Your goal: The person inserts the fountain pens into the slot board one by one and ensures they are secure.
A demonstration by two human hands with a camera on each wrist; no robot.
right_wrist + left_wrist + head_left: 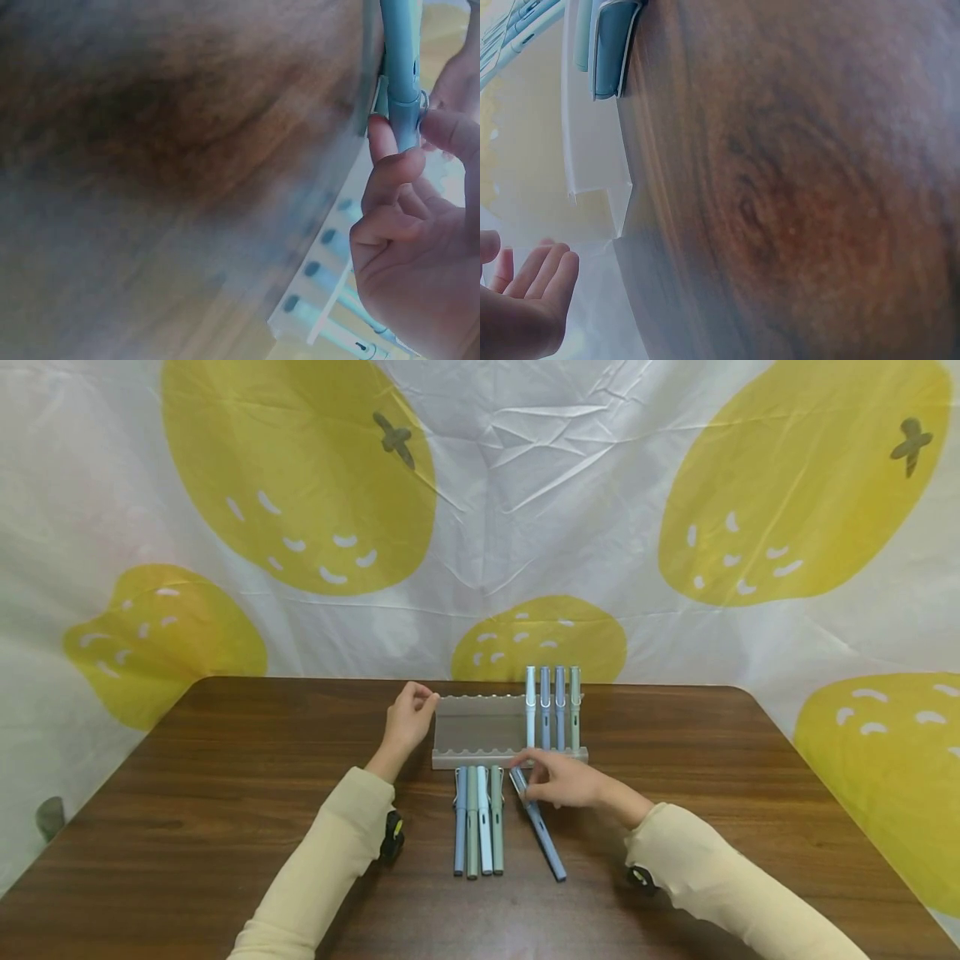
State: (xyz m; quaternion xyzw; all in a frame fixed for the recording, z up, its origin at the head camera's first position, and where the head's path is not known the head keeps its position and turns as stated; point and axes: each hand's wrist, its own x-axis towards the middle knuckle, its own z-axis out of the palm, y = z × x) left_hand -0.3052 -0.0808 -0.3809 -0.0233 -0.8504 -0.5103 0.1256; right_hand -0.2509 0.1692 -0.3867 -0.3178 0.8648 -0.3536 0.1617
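Observation:
A clear pen stand (480,727) with scalloped edges stands at the back of the table. My left hand (408,718) is at its upper left corner, thumb and fingertips drawn together on the edge. In front of the stand, my right hand (562,779) pinches a blue pen (546,839) near its capped end between thumb and fingers. This pen slants, its other end toward the front right. In the right wrist view, the blue pen (401,67) shows between the thumb and fingertips, its metal clip beside the thumb.
Several capped pens, among them a pale blue pen (531,710), stand upright in the stand's right part. Left of the held pen, several blue and green pens lie side by side, including a green pen (472,827). Behind the wooden table (225,793) hangs a lemon-print cloth (487,527).

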